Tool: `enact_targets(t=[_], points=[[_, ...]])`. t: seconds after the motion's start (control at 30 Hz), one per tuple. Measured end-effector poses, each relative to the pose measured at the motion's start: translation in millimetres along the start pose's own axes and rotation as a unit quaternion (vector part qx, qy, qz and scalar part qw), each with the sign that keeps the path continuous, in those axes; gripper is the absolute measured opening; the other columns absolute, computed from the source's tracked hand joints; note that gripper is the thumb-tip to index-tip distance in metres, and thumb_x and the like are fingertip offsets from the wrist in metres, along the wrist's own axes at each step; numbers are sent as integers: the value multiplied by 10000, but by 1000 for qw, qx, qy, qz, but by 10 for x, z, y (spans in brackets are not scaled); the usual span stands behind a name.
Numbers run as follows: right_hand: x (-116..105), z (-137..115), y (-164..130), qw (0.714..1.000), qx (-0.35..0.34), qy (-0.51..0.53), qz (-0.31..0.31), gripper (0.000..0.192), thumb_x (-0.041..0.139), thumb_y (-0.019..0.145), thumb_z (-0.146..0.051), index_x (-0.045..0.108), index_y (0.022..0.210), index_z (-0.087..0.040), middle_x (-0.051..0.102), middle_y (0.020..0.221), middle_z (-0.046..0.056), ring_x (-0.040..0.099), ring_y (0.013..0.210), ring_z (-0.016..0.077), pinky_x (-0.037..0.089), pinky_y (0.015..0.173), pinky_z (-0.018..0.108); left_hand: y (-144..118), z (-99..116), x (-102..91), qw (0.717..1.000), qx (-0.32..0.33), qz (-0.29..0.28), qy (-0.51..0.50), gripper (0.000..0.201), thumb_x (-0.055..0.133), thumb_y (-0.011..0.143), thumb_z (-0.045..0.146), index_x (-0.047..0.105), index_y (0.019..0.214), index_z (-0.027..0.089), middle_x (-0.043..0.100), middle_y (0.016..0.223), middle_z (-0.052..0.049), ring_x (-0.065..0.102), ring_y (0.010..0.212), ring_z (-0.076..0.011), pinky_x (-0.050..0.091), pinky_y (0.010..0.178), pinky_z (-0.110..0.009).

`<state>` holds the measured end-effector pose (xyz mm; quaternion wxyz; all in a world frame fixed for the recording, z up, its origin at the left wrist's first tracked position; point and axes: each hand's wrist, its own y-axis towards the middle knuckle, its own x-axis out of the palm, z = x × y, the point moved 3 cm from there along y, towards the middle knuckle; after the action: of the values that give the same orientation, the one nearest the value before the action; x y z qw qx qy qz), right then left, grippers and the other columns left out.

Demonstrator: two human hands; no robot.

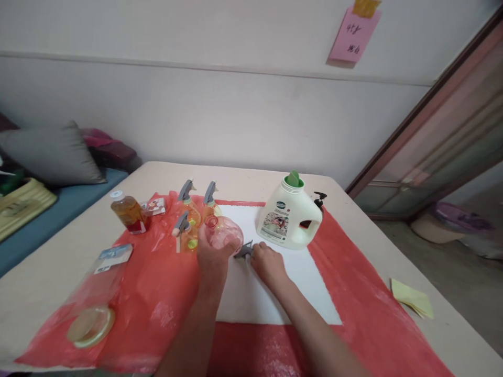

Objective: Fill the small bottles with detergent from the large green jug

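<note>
head | we see the left hand [212, 256] with its grip closed round a pink round bottle [223, 234], tilted off the worktop [373, 220] | right hand [268, 263] just beside it, grip pinching a grey spray head [244, 251] | risk: the open bottle could slip and knock the yellow spray bottles [192, 217] just behind the grip.

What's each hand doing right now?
Left hand: closed around the pink bottle, which has no sprayer on.
Right hand: closed on the grey spray head on the white sheet.
</note>
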<state>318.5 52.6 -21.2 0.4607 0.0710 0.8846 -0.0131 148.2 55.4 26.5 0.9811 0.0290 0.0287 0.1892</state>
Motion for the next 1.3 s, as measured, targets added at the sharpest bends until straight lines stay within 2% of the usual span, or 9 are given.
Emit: enact_targets(t=[0.1,0.17,0.27,0.37,0.43,0.57,0.87,1.1,1.3], points=[[-465,91,-98,999,-15,27,41,264,618,826,-256,663,1085,-226,691,1097,78,642,923,215,498,825,357,-21,19,50,998,-28,-56,23,686,825,563,288,557,1192,226,644,1103,-46,616,1023,-261,476,893,-401],[-850,178,-192,983,-2,124,137,348,636,839,-381,648,1146,-219,714,999,60,641,820,199,520,774,363,-73,36,112,993,-34,-110,29,665,812,570,259,556,1183,239,646,1100,-40,615,1023,-262,479,878,-396],[-1336,266,-356,898,19,328,292,316,732,757,-404,706,1001,-206,718,885,35,642,735,178,540,716,357,-189,36,208,984,-33,-167,51,643,775,592,220,544,1191,255,622,1162,-51,591,1078,-278,472,887,-408],[-1598,215,-484,786,-21,508,353,216,733,767,-328,708,939,-200,708,968,37,666,757,148,561,710,324,-321,10,308,973,-11,-217,83,672,743,610,192,522,1240,274,557,1292,-73,540,1178,-292,449,951,-428],[-1679,135,-542,746,-60,553,366,170,721,787,-287,704,930,-197,702,989,39,676,766,132,574,714,303,-399,-13,367,965,11,-235,118,708,734,604,175,512,1268,279,533,1329,-80,509,1221,-296,424,1000,-438],[-1658,42,-578,752,-88,559,338,101,722,795,-262,711,876,-203,718,916,36,699,791,159,585,682,302,-509,-52,455,948,69,-255,178,743,706,597,162,491,1302,255,537,1319,-81,494,1237,-299,401,1038,-462],[-1282,159,-541,829,-56,513,215,170,746,780,-280,736,940,-223,759,941,40,705,878,201,570,832,399,-565,-87,501,929,128,-269,219,731,683,606,156,481,1305,225,552,1294,-86,495,1235,-293,384,1065,-466],[-912,-22,-413,854,-31,512,89,279,765,760,-329,745,1033,-274,734,1144,23,631,1141,244,431,1068,466,-582,15,481,945,43,-253,205,833,727,578,174,427,1353,225,553,1315,-116,495,1236,-331,394,1021,-505],[-762,-21,-371,852,7,520,59,247,764,748,-367,764,963,-246,764,1011,34,637,1114,266,434,1045,480,-562,46,456,945,88,-243,201,742,733,564,155,496,1261,246,600,1246,-76,530,1189,-318,397,1014,-503]])
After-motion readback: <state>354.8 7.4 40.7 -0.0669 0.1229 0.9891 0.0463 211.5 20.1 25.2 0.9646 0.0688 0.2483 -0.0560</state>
